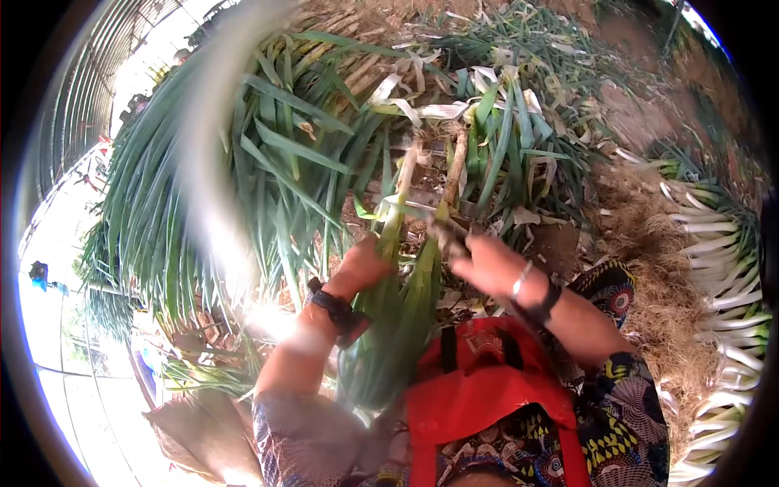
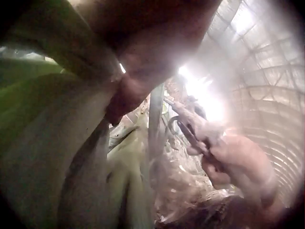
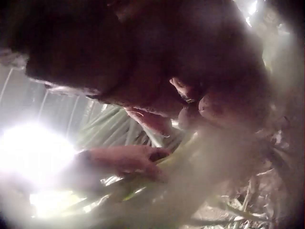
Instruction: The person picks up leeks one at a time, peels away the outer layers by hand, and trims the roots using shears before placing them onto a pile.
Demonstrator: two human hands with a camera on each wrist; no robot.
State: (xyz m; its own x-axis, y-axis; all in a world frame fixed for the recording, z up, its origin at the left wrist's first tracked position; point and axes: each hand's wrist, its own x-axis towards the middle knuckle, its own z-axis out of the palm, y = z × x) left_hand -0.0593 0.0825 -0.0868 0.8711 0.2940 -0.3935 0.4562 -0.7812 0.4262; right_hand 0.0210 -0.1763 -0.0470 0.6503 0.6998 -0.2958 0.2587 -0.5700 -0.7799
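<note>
My left hand (image 1: 361, 264) grips a thick green onion (image 1: 388, 231) by its leafy part in the head view. Its pale root end points away from me, and its broad leaves (image 1: 381, 349) hang down toward my lap. To the right, my right hand (image 1: 491, 264) holds a short tool (image 1: 449, 235) with a dark handle. A thin strip like a blade reaches from it leftward across the onion's stem. The left wrist view shows the right hand (image 2: 243, 162) curled around this tool (image 2: 193, 136). Motion blurs the right wrist view, where the left hand (image 3: 128, 160) is beside leaves.
A large heap of green onions (image 1: 154, 195) lies at the left, with more leaves (image 1: 519, 130) ahead. Onions with white stems (image 1: 722, 276) and shaggy roots (image 1: 657, 325) line the right side. A red apron (image 1: 487, 381) covers my lap. A pale blurred streak crosses the left.
</note>
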